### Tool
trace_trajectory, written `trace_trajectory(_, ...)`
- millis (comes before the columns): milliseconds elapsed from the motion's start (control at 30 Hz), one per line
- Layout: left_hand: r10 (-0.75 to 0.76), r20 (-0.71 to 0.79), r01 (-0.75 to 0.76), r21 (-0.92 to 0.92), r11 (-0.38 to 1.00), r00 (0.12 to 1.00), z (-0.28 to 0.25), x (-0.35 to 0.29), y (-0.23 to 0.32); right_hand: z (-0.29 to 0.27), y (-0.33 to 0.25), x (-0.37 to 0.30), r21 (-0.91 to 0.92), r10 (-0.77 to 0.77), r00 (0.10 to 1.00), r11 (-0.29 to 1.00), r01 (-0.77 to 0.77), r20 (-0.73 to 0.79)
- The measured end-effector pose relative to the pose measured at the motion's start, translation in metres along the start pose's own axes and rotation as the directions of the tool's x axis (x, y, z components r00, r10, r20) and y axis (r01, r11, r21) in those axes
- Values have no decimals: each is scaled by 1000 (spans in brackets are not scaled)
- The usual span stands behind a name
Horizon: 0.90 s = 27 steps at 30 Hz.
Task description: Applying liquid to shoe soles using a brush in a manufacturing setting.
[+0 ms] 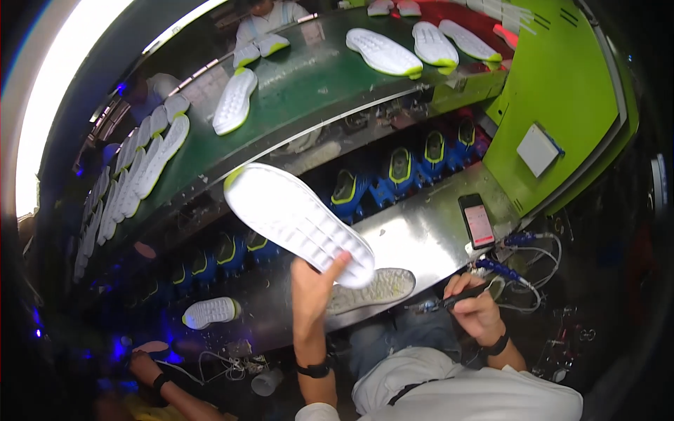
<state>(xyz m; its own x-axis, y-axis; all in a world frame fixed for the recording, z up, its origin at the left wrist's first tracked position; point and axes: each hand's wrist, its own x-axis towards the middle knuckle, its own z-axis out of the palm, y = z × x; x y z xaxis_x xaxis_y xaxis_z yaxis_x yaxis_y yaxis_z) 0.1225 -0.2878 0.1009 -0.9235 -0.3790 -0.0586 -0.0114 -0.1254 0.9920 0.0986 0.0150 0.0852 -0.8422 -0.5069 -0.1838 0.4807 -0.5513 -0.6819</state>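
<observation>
My left hand [314,284] is closed on the toe end of a white shoe sole [291,214], thumb on its surface. The sole has a grid-like pattern and a yellow-green end, and is raised above the metal bench. My right hand [479,314] grips a black-handled tool [465,296] by the bench's near edge. Its metal end points left; its exact kind I cannot make out. A greyish, worn-looking sole [372,290] lies on the bench between my hands, partly covered by the left hand and held sole.
A green conveyor belt [309,74] carries several white soles. Blue shoe-shaped forms [400,172] line the shelf below. A phone [477,221] lies on the bench's right; blue hoses [502,269] hang nearby. A green panel [554,91] bounds the right. A co-worker's arm [165,386] is lower left.
</observation>
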Motion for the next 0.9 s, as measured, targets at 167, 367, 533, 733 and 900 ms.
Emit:
trace_trajectory(167, -393, 468, 606, -686, 402, 791, 12, -118, -62, 12, 5, -2, -220, 1, 982, 975, -43, -187)
trace_trajectory(367, -416, 435, 602, -573, 556, 799, 20, -200, -91, 45, 18, 10, -682, -248, 918, 614, 397, 311)
trace_trajectory(533, -334, 445, 556, -678, 481, 831, 21, -211, -84, 79, 68, 26, -754, -282, 832, 356, 553, 477)
trace_trajectory(733, -448, 87, 304, -845, 440, 890, 24, -203, -78, 76, 59, -5, -676, -106, 854, 566, 473, 509)
trace_trajectory(900, -76, 288, 297, -910, 289, 955, 39, -160, -64, 80, 51, -35, -565, -88, 704, 531, 631, 704)
